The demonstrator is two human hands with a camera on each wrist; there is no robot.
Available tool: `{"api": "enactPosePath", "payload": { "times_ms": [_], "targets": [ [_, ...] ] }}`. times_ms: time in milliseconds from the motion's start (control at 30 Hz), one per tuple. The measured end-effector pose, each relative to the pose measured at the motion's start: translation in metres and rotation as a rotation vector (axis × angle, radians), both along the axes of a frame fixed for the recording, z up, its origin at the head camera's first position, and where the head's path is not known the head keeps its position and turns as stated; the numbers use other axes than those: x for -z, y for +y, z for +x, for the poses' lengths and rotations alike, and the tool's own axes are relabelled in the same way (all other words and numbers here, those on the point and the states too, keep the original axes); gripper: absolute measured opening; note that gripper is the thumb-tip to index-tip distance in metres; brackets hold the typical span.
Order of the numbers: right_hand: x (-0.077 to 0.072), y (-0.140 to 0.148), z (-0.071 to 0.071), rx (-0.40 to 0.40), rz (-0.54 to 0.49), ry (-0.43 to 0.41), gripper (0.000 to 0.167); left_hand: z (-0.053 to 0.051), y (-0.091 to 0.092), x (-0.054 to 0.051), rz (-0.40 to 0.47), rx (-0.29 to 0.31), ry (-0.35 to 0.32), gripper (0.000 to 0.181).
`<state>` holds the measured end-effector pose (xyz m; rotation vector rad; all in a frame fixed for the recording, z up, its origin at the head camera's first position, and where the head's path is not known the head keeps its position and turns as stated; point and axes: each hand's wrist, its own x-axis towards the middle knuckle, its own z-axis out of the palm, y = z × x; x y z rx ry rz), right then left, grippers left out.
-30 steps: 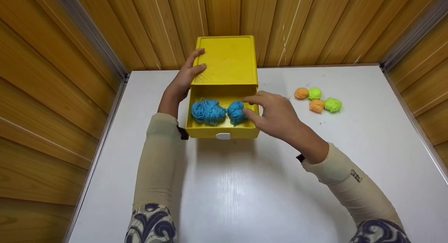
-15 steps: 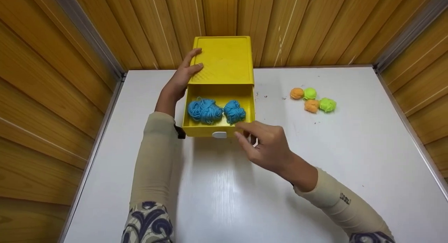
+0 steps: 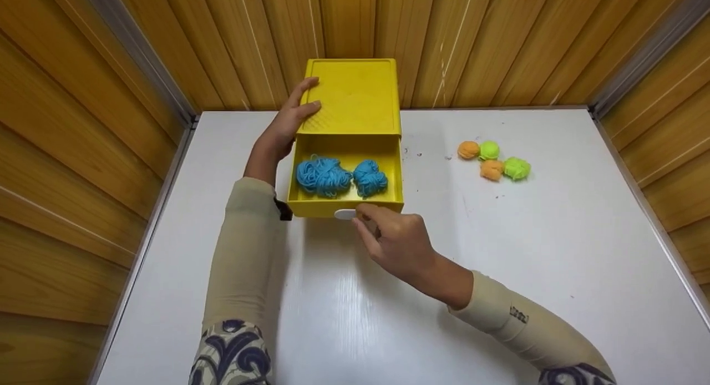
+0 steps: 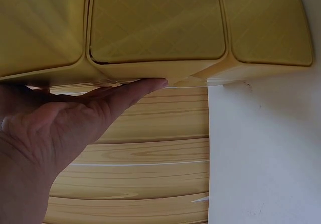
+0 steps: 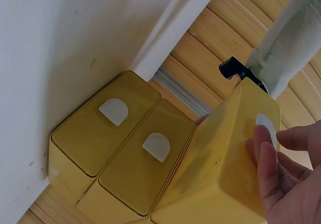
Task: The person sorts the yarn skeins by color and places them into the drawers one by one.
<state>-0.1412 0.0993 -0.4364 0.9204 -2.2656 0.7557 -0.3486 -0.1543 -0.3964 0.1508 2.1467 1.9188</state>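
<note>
Down from beside the smaller blue yarn ball (image 3: 370, 178) a second ago, the right hand (image 3: 398, 242) has moved to the front of the top drawer (image 3: 313, 208), where thumb and finger now pinch the white handle (image 3: 344, 214), the gap between them narrow. Farther back, the left hand (image 3: 282, 124) lies along the left side of the yellow box (image 3: 352, 94), its visible fingers fairly straight and two tips resting on the top's edge. The top drawer stands pulled out; within it the smaller blue yarn ball sits to the right, just beside the larger blue yarn ball (image 3: 323, 176). Beneath, the right wrist view shows two lower drawers (image 5: 93, 138) pushed in. Right of the box, two orange balls (image 3: 468, 150) and two green balls (image 3: 516, 168) cluster on the white table (image 3: 344, 318), before wooden panels (image 3: 349, 19).
</note>
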Motion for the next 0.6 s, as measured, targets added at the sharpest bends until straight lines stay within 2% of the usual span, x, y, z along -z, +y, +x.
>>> {"api": "enactPosePath", "payload": {
  "times_ms": [100, 333, 600],
  "targets": [
    [0.002, -0.003, 0.000, -0.008, -0.007, 0.021, 0.018, 0.001, 0.002, 0.002, -0.008, 0.004, 0.003, 0.063],
    [0.002, -0.019, -0.009, -0.022, -0.051, 0.041, 0.014, -0.003, -0.008, -0.004, -0.019, -0.017, 0.021, 0.062],
    [0.010, -0.013, -0.001, 0.021, -0.062, 0.028, 0.013, 0.001, 0.002, 0.007, -0.021, 0.011, 0.007, 0.062]
  ]
}}
